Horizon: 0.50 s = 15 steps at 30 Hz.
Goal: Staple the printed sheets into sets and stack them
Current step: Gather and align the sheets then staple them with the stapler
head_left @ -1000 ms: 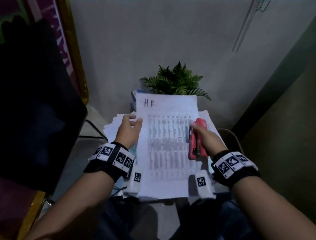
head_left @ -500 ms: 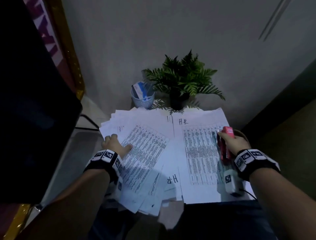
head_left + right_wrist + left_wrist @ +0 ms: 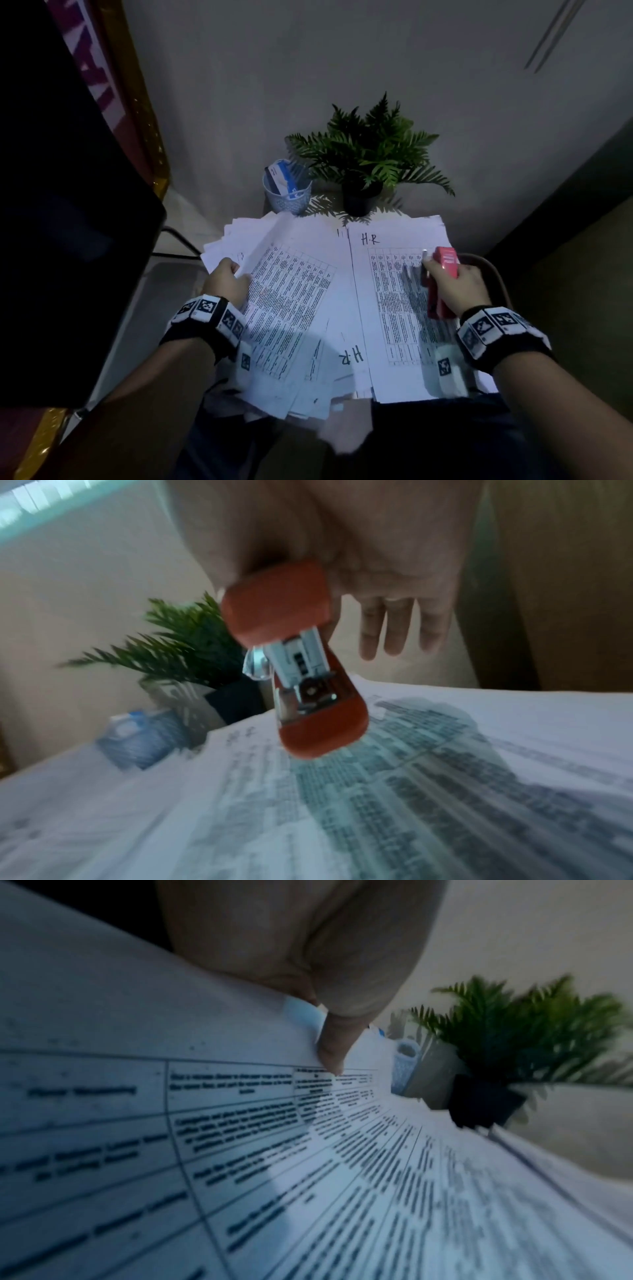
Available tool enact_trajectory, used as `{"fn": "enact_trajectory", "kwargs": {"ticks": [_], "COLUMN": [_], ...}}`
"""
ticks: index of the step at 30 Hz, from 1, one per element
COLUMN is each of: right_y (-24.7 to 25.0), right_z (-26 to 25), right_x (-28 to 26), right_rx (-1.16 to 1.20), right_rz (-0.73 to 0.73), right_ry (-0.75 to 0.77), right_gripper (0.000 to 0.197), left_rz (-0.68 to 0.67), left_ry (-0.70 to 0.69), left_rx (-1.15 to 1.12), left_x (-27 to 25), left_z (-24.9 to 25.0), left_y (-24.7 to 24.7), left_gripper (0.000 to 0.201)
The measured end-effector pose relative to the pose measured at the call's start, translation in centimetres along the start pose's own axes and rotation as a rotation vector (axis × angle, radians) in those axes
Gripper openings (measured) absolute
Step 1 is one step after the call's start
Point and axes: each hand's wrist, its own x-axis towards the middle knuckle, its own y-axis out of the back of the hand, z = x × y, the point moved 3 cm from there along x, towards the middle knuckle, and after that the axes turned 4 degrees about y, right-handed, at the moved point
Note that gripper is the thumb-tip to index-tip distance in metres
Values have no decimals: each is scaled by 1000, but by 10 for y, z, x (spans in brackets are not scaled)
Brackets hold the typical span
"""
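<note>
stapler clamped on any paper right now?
No: in the right wrist view the red stapler, gripped by the right hand, hangs above the sheets with nothing in its mouth.

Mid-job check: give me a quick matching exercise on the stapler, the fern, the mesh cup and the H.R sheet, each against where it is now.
Things:
1. red stapler
2. fern plant
3. mesh cup
4. sheet marked H.R

Places:
A. flat on the right side of the table
B. far edge, left of the black pot
C. held in the right hand
D. far edge, in the black pot

Pairs: 1-C, 2-D, 3-B, 4-A
</note>
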Motion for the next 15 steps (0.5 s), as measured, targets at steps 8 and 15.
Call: {"fn": "enact_trajectory", "kwargs": {"ticks": [8,15], "right_y": [-36,-25], "right_z": [-54,-88], "right_x": [-74,-106], "right_rx": [554,913], "right_rz": [-349,-409], "right_ry": [135,192], "right_gripper": [54,46], "left_rz": [-39,10], "left_ry": [-372,-625], "left_rx": [-596,-765], "left_x": [-58,-130], "left_z": [-1,24], "left_y": [48,92], "left_gripper": [30,28]}}
